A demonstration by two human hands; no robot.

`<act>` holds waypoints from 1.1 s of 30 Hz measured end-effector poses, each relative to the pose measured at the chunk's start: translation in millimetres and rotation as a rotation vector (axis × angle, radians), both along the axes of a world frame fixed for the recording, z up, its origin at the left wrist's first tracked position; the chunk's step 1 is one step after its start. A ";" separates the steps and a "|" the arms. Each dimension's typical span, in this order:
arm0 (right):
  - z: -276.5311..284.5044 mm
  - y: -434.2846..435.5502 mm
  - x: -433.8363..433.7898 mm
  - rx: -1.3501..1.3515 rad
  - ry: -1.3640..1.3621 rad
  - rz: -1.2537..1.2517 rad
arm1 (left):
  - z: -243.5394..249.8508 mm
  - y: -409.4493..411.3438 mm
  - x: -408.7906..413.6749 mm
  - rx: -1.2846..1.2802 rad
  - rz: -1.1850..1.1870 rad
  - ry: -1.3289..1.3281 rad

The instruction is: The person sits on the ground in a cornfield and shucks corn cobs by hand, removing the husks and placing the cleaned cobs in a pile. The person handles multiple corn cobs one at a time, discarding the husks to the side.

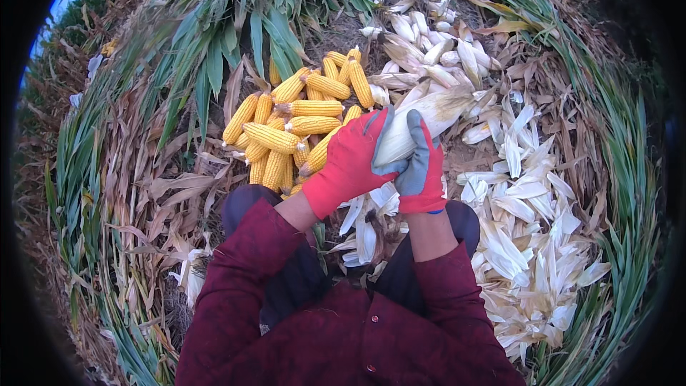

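Both my hands wear red work gloves with grey palms. An ear of corn in its pale husk (423,123) lies between them, its dry tip pointing up and to the right. My left hand (356,158) grips its lower end from the left. On the right side of the same ear, my right hand (420,166) has its fingers and thumb against the husk. Husked yellow corn cobs (273,138) are heaped just left of my left hand. Beyond the held ear is a pile of ears still in their husks (445,56).
Stripped pale husks (525,225) cover the ground at the right. Green corn stalks and leaves (214,37) lie at the upper left, and more green stalks (638,193) curve along the right. Dry brown leaves (177,187) litter the left. My bent knees flank loose husks.
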State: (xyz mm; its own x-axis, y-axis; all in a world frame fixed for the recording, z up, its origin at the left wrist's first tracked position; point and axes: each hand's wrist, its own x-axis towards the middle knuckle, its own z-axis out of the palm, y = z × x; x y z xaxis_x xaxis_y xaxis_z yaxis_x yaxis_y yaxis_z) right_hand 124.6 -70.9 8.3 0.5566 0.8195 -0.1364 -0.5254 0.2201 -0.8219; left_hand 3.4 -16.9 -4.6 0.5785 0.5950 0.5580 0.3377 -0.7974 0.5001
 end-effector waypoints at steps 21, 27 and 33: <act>20.1 -14.3 21.9 0.109 -0.141 0.378 | 33.8 -12.4 -8.0 -1.517 -0.587 -0.594; 8.3 -17.2 32.8 0.107 -0.188 0.279 | 27.3 -6.0 -7.2 -1.380 -0.485 -0.505; 1.6 -13.7 33.2 0.123 -0.232 0.159 | 25.7 -4.8 -4.8 -1.403 -0.457 -0.558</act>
